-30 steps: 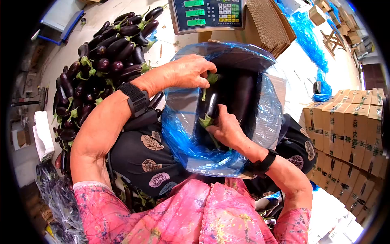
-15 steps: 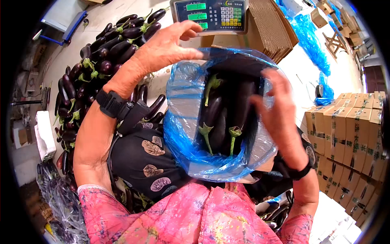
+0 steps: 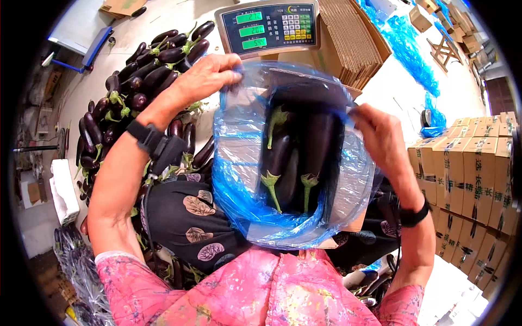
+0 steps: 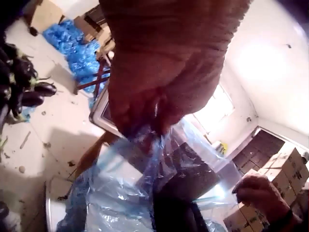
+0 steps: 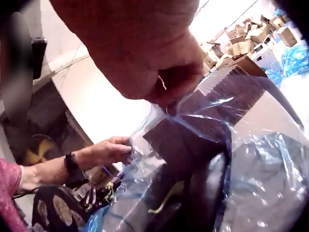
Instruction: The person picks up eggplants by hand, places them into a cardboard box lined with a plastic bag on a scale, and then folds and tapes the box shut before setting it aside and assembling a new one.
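Note:
A blue-tinted clear plastic bag (image 3: 231, 182) lines an open cardboard box (image 3: 356, 224) at the person's lap. Inside lie several dark purple eggplants (image 3: 325, 144), green stems pointing mostly toward the person. At the bag's far left rim, the left hand (image 3: 209, 79) pinches the film; the left wrist view shows plastic (image 4: 154, 145) gathered at its fingertips. Across from it, the right hand (image 3: 383, 133) pinches the far right rim, with film (image 5: 176, 116) drawn taut below the fingers. The raised film stands above the eggplants, and a dark box flap shows behind them.
A scale (image 3: 266, 30) with lit green digits stands beyond the box, beside flat stacked cardboard (image 3: 348, 46). Loose eggplants (image 3: 136, 81) heap on the floor at left. Printed cartons (image 3: 467, 168) are stacked at right, and crumpled blue plastic (image 3: 410, 49) lies behind.
Both hands have left the eggplants inside the box, moved apart, and taken hold of the bag's rim. The film is now lifted at the far side.

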Available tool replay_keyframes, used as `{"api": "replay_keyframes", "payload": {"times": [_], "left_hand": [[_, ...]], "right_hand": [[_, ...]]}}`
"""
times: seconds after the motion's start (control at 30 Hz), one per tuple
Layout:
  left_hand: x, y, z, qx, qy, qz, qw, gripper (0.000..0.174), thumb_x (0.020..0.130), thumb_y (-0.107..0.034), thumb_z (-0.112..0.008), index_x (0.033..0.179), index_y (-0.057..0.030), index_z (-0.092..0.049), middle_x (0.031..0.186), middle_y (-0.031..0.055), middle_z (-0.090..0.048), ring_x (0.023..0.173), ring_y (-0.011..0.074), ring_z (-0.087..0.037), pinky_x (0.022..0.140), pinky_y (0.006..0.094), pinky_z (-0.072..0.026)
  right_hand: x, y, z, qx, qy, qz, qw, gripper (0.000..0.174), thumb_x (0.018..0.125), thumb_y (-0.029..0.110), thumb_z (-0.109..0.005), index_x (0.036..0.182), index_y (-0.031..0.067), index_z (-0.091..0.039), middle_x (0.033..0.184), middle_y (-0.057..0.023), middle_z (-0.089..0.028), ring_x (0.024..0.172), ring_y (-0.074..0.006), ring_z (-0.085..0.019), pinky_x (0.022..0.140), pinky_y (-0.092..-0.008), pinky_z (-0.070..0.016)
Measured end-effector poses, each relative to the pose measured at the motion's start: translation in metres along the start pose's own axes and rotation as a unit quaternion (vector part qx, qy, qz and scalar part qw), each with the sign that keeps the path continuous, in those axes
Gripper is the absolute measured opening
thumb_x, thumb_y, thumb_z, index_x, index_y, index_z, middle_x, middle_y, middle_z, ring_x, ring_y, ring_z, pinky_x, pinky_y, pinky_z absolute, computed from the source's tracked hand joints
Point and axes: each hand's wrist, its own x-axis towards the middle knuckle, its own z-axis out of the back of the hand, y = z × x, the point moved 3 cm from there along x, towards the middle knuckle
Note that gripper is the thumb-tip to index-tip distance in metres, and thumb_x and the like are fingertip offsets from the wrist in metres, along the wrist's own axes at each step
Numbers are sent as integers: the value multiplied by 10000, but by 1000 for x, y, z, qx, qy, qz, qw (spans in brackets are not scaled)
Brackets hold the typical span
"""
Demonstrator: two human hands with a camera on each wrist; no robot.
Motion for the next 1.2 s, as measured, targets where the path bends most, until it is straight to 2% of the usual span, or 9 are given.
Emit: {"api": "replay_keyframes", "payload": {"times": [0.2,0.4,0.53,0.67,0.77,0.87,0.93,1.07,1.2], "left_hand": [[-88,-138,-75,73,433,-62,896,156,916,-191,-636,959,-45,-602,849,144,-644,804,343,-666,699,448,-546],[-110,-146,-45,180,155,-109,965,705,730,-139,-832,1348,-70,-501,1128,154,-583,1057,372,-594,820,452,-528],[-127,-130,-60,394,245,41,885,1011,591,-114,-903,1459,-33,-391,1221,175,-560,1158,348,-548,856,444,-529],[-112,-108,-105,388,454,65,800,456,752,-142,-805,1143,7,-622,939,173,-673,858,348,-674,758,439,-555],[-108,-117,-126,121,399,-94,904,225,850,-174,-733,962,2,-649,777,113,-675,702,302,-685,714,411,-563],[-66,-153,-112,-288,257,113,916,272,895,-170,-707,1108,-19,-633,952,97,-684,874,231,-682,798,367,-557],[-52,-162,-84,-285,63,46,955,383,928,-165,-678,1275,-38,-575,1140,104,-638,1051,195,-626,892,346,-528],[-90,-128,-103,13,315,43,948,850,738,-328,-872,1404,8,-466,1311,220,-563,1209,346,-566,1001,405,-487],[-130,-113,-124,30,372,24,927,649,790,-347,-825,1260,15,-562,1126,211,-649,1020,375,-620,919,424,-491]], "right_hand": [[-105,-3,-66,-51,354,61,932,71,855,37,-596,916,58,-625,866,-162,-640,802,-412,-668,671,-502,-553],[-105,35,8,78,261,28,962,290,848,86,-728,1127,49,-659,987,-142,-645,784,-338,-666,682,-411,-552],[-128,40,9,104,343,27,933,647,767,266,-861,1316,62,-585,1253,-144,-589,839,-303,-689,754,-389,-575],[-141,30,-18,217,448,4,868,287,844,217,-789,1015,12,-683,910,-154,-688,837,-337,-694,728,-412,-546],[-141,29,-11,239,408,-29,881,148,876,134,-742,907,7,-673,807,-129,-683,729,-275,-683,656,-364,-529],[-129,31,27,337,288,-186,877,132,959,149,-662,937,19,-655,766,-10,-623,683,-104,-577,585,-271,-456],[-124,14,45,350,118,-205,906,138,990,164,-624,1005,27,-633,792,39,-580,752,-67,-540,609,-238,-433],[-138,7,37,208,214,-74,951,378,880,195,-757,1197,57,-604,1111,-49,-616,901,-124,-590,696,-254,-488],[-171,2,-11,35,419,53,906,387,813,76,-714,1185,64,-609,1095,-171,-640,950,-401,-661,772,-470,-550]]}}
